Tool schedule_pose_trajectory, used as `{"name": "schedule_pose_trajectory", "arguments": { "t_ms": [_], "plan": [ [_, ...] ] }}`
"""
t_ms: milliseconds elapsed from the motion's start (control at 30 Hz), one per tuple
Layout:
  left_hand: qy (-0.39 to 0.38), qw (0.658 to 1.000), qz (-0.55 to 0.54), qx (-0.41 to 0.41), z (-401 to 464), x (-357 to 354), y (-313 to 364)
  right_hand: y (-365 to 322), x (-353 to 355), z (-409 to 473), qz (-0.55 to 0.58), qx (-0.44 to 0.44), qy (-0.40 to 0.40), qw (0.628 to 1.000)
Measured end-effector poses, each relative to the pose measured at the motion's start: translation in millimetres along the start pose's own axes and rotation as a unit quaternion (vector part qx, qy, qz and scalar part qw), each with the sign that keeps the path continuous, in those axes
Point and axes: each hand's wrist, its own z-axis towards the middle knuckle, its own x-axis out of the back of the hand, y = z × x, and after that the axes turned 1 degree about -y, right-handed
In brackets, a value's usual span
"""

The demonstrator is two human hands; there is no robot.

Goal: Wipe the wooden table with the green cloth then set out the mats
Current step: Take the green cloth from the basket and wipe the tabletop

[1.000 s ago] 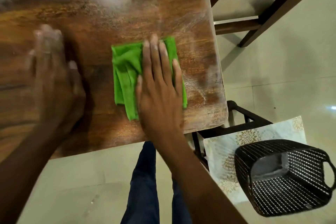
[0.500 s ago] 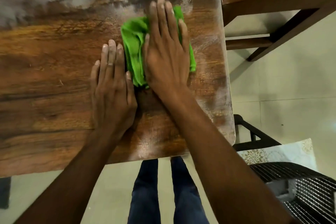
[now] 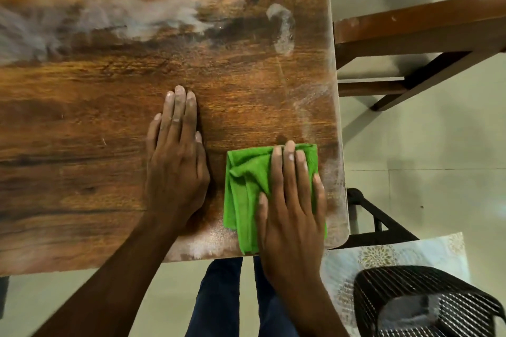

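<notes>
A folded green cloth [image 3: 245, 194] lies on the wooden table [image 3: 95, 123] near its front right corner. My right hand [image 3: 291, 200] presses flat on the cloth with straight fingers. My left hand [image 3: 176, 161] rests flat on the bare wood just left of the cloth, fingers straight and dusty. White dust smears cover the far part of the tabletop and its right edge. A patterned mat [image 3: 388, 254] lies on a seat below the table's right corner.
A black mesh basket [image 3: 427, 306] stands on the patterned mat at lower right. A wooden chair frame [image 3: 416, 38] stands right of the table. A black metal frame [image 3: 377, 221] shows under the table corner. My legs are below the table's front edge.
My right hand has pulled the cloth from the far right part of the table back toward the front corner. My left hand stays flat on the wood beside it.
</notes>
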Motion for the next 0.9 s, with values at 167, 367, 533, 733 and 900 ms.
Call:
{"name": "schedule_pose_trajectory", "arguments": {
  "t_ms": [167,367,533,733,900],
  "plan": [
    [-0.001,1.0,0.0,0.006,1,-3,0,-7,-1,25,-0.009,-0.013,0.012,1.0],
    [-0.007,1.0,-0.002,0.011,4,-5,0,-15,12,177,-0.003,0.003,0.104,0.995],
    [-0.018,1.0,0.007,0.011,1,-3,0,-12,16,210,-0.002,0.024,0.115,0.993],
    [-0.018,1.0,0.005,0.008,3,-1,0,8,14,88,0.021,0.0,0.047,0.999],
    [-0.014,1.0,-0.005,0.003,4,-4,-1,19,3,-5,0.002,-0.055,0.024,0.998]
  ]
}}
